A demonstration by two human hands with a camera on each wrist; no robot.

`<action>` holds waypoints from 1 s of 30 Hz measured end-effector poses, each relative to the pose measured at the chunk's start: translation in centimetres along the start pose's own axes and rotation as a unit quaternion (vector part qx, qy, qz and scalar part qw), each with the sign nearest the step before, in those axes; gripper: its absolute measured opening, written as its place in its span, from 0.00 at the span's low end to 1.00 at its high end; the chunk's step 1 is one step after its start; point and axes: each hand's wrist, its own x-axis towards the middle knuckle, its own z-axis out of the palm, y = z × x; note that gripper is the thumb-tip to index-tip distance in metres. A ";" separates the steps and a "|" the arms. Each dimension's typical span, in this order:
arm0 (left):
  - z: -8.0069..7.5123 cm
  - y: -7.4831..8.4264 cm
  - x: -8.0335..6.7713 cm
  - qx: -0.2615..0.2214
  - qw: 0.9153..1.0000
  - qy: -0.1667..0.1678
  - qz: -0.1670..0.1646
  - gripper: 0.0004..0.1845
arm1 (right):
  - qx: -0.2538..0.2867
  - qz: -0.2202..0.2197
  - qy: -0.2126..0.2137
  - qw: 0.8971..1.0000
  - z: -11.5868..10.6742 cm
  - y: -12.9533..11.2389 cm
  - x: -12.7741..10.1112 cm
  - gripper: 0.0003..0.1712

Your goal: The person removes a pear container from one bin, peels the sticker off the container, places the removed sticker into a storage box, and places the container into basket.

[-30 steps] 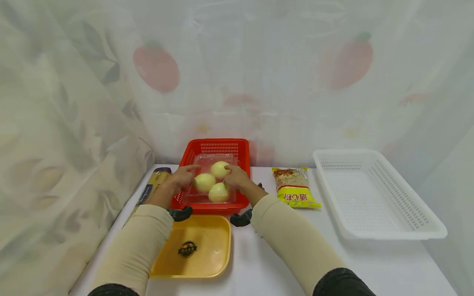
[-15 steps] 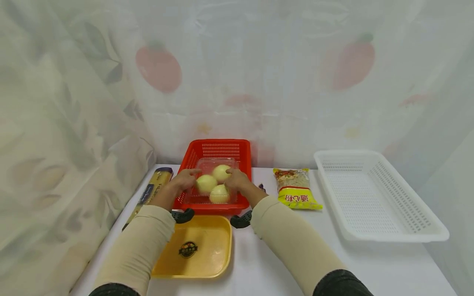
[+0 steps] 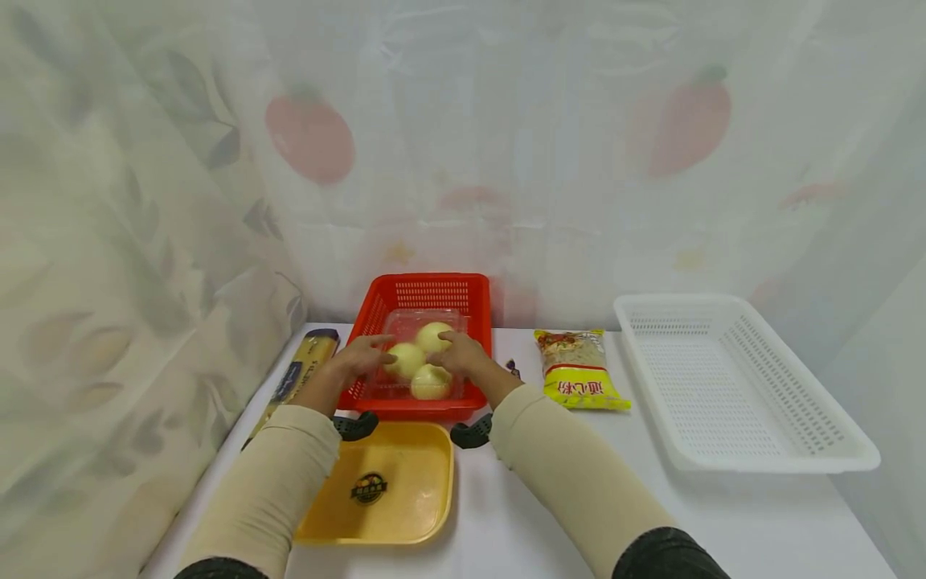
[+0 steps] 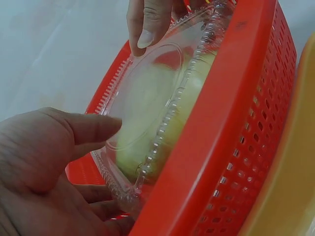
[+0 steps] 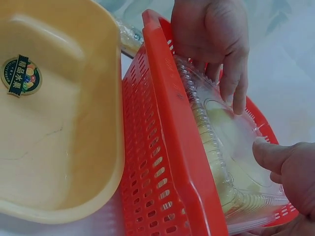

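Three pale round fruits (image 3: 421,363) sit sealed inside a clear plastic clamshell box (image 3: 422,354), and that box lies in the red basket (image 3: 427,289) at the 12 o'clock edge of the table (image 3: 723,523). Both hands are on the box. The left hand (image 3: 359,355) meets it from 9 o'clock, thumb laid over the lid and fingers tucked under the ridged rim, as the left wrist view shows. The right hand (image 3: 459,352) comes in from 3 o'clock, thumb on the lid and fingers round the edge. So each hand is grasping the box, one per side, probably because the thin shell would flex and tip its loose contents if taken by one edge only.

The basket walls stand close about the box, so the fingers have little room to slide under; that looks like the main hindrance, and the box must clear the rim to come free. Just at 6 o'clock of the basket lies a yellow tray (image 3: 376,486) with a round sticker, its far edge touching or nearly touching the basket. At 9 o'clock a long packet of pasta (image 3: 300,368) lies along the curtain. At 3 o'clock lies a yellow noodle packet (image 3: 576,367), and beyond it a white basket (image 3: 731,386), well apart from the hands
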 end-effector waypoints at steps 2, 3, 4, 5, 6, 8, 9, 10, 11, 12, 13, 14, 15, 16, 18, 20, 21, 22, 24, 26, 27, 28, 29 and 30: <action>0.0 0.1 -0.1 -0.001 1.000 -0.003 -0.002 0.34 | 0.001 0.001 0.001 1.000 0.0 0.0 -0.1 0.36; -0.1 0.1 -0.1 0.000 1.000 -0.004 -0.004 0.35 | 0.003 0.002 0.002 1.000 -0.1 -0.1 -0.1 0.36; -0.1 0.2 -0.1 0.002 1.000 -0.005 -0.004 0.35 | 0.001 0.000 0.002 1.000 -0.1 -0.1 -0.1 0.36; -0.2 0.2 0.0 0.004 1.000 -0.006 -0.005 0.36 | 0.002 0.002 0.001 1.000 -0.1 -0.1 -0.1 0.36; -0.2 0.3 0.0 0.006 1.000 -0.007 -0.003 0.37 | 0.003 0.003 0.000 1.000 -0.1 0.0 -0.1 0.36; -0.3 0.4 0.1 0.006 1.000 -0.007 0.003 0.38 | -0.002 0.000 0.000 1.000 -0.2 0.0 0.0 0.36; -0.3 0.5 0.1 0.009 1.000 -0.007 0.009 0.38 | -0.005 -0.003 0.001 1.000 -0.2 0.0 0.0 0.36; -0.4 0.6 0.0 0.015 1.000 -0.006 0.019 0.38 | -0.009 -0.007 0.002 1.000 -0.3 0.0 0.1 0.36; -0.4 0.8 -0.1 0.022 0.999 -0.003 0.026 0.38 | -0.013 -0.010 0.002 1.000 -0.4 -0.1 0.1 0.36; -0.5 0.9 -0.2 0.026 0.999 -0.001 0.033 0.39 | -0.020 -0.015 0.004 1.000 -0.5 -0.1 0.0 0.36; -0.6 1.1 -0.3 0.028 0.999 -0.001 0.037 0.39 | -0.033 -0.023 0.005 0.999 -0.6 -0.2 0.1 0.37; -0.7 1.3 -0.5 0.036 0.998 0.001 0.042 0.40 | -0.044 -0.028 0.005 0.999 -0.8 -0.3 0.1 0.37; -0.7 1.5 -0.6 0.039 0.998 0.004 0.042 0.41 | -0.053 -0.031 0.006 0.998 -1.0 -0.5 0.0 0.38; -0.8 1.7 -0.7 0.041 0.998 0.007 0.041 0.42 | -0.062 -0.035 0.005 0.997 -1.1 -0.6 0.0 0.38; -0.9 2.2 -1.0 0.044 0.998 0.011 0.041 0.44 | -0.079 -0.040 0.005 0.996 -1.5 -1.0 -0.1 0.39; -1.0 2.8 -1.3 0.050 0.998 0.016 0.047 0.45 | -0.084 -0.044 0.007 0.995 -2.0 -1.3 -0.3 0.39; -1.0 3.1 -1.4 0.050 0.997 0.019 0.048 0.45 | -0.083 -0.045 0.007 0.995 -2.2 -1.5 -0.5 0.39; -1.0 3.4 -1.5 0.054 0.997 0.020 0.055 0.45 | -0.085 -0.049 0.009 0.995 -2.5 -1.6 -0.6 0.39; -0.9 4.1 -1.7 0.059 0.996 0.021 0.063 0.45 | -0.088 -0.056 0.013 0.994 -3.0 -1.8 -0.8 0.39; -0.8 4.7 -1.9 0.066 0.995 0.027 0.068 0.45 | -0.094 -0.064 0.016 0.993 -3.6 -1.9 -1.1 0.40; -0.7 5.0 -2.1 0.068 0.995 0.029 0.073 0.45 | -0.098 -0.069 0.018 0.993 -3.9 -1.9 -1.2 0.40; -0.7 5.2 -2.4 0.075 0.994 0.031 0.079 0.46 | -0.102 -0.073 0.021 0.992 -4.1 -1.9 -1.4 0.40; -0.6 5.5 -2.6 0.080 0.993 0.035 0.083 0.46 | -0.105 -0.075 0.023 0.991 -4.4 -2.0 -1.6 0.41; -0.5 5.8 -2.8 0.085 0.992 0.038 0.087 0.47 | -0.104 -0.074 0.026 0.992 -4.7 -2.0 -1.7 0.41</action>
